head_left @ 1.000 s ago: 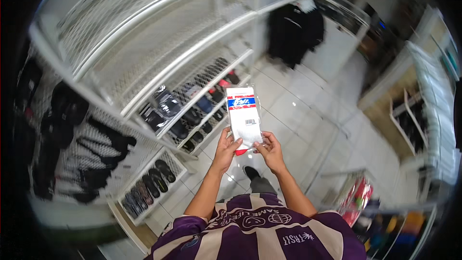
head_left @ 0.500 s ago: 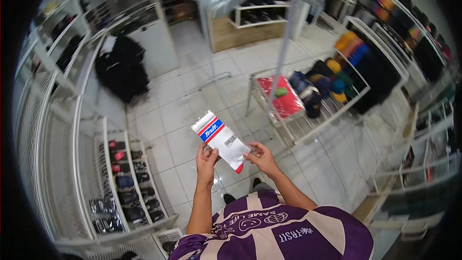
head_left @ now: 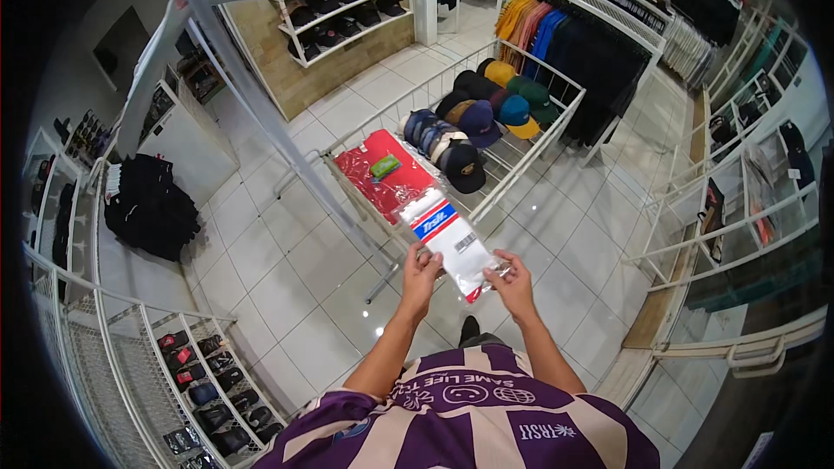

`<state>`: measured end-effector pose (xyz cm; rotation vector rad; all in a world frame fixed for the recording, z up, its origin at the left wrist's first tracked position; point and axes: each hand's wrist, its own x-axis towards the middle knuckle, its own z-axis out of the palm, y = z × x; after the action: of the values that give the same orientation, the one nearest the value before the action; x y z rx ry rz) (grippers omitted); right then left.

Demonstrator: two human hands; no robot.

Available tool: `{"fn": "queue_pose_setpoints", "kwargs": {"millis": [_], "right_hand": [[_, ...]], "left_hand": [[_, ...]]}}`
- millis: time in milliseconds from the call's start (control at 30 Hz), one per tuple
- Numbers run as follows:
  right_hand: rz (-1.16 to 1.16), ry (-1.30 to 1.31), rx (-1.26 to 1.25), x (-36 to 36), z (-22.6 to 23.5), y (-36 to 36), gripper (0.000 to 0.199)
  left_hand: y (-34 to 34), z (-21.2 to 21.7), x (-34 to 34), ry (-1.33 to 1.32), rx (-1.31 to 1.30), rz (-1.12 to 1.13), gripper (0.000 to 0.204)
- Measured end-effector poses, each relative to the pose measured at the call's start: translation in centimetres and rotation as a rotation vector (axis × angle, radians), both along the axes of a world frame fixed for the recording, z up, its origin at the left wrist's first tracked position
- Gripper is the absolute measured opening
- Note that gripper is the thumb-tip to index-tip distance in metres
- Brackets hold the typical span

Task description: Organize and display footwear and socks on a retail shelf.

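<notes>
Between my hands is a white sock pack (head_left: pixel 469 254) in clear plastic, with a blue and red band, a barcode label and a red tip. My left hand (head_left: pixel 421 276) pinches its left edge. The fingers of my right hand (head_left: pixel 511 282) grip the clear plastic at the lower right corner. The far end of the pack overlaps, in this view, a red garment in clear plastic (head_left: pixel 369 195); whether they touch I cannot tell. A small green packet (head_left: pixel 385 167) lies on that garment.
A white wire display table (head_left: pixel 521 175) holds several caps (head_left: pixel 460 165). Left of it stands a metal clothes rack (head_left: pixel 261 113) with a foot on the tiled floor. Shelves of sandals (head_left: pixel 208 382) are at lower left, racked shirts (head_left: pixel 565 43) at the back, white shelving (head_left: pixel 721 226) at right.
My view has swung right and the wire table is now nearer, just beyond the sock pack. Both hands still hold the pack in much the same way.
</notes>
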<state>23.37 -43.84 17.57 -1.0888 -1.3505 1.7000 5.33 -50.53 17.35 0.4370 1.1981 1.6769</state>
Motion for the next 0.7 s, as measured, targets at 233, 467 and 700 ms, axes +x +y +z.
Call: {"fn": "queue_pose_setpoints", "kwargs": {"millis": [233,467,700], "right_hand": [[0.084,-0.097,-0.064,4.9,-0.4,7.0,0.040],[0.128,-0.111,-0.155,1.3,-0.9,11.1,0.044],[0.177,-0.025,-0.106,-4.6,-0.2,16.8,0.047]], "left_hand": [[8.2,0.1,3.3,-0.027,-0.057,-0.099,0.036],[12.0,-2.0,0.6,-0.041,-0.116,-0.022,0.038],[16.8,-1.4,-4.3,-0.025,-0.044,0.112,0.035]]}}
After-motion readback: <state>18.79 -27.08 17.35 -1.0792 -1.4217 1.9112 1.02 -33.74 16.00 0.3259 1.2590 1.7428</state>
